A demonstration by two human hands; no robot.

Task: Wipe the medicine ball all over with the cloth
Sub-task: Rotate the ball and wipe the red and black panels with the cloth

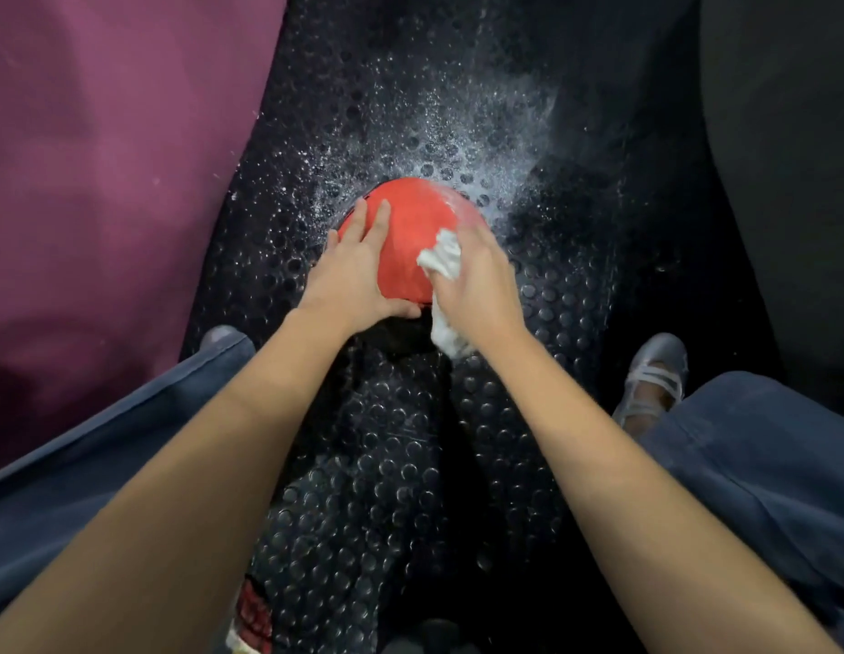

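A red medicine ball (413, 228) sits on a black studded rubber mat (401, 464) in the middle of the head view. My left hand (358, 271) lies flat on the ball's left side, fingers straight and spread, thumb under its near edge. My right hand (476, 285) presses a crumpled white cloth (441, 259) against the ball's right side, fingers curled over it. A tail of the cloth hangs below my right wrist. The ball's near underside is hidden in shadow.
White powder or spray speckles the mat (457, 134) beyond the ball. A purple padded surface (104, 158) rises on the left. My knees in blue trousers frame the bottom corners, and a grey shoe (653, 375) rests at the right.
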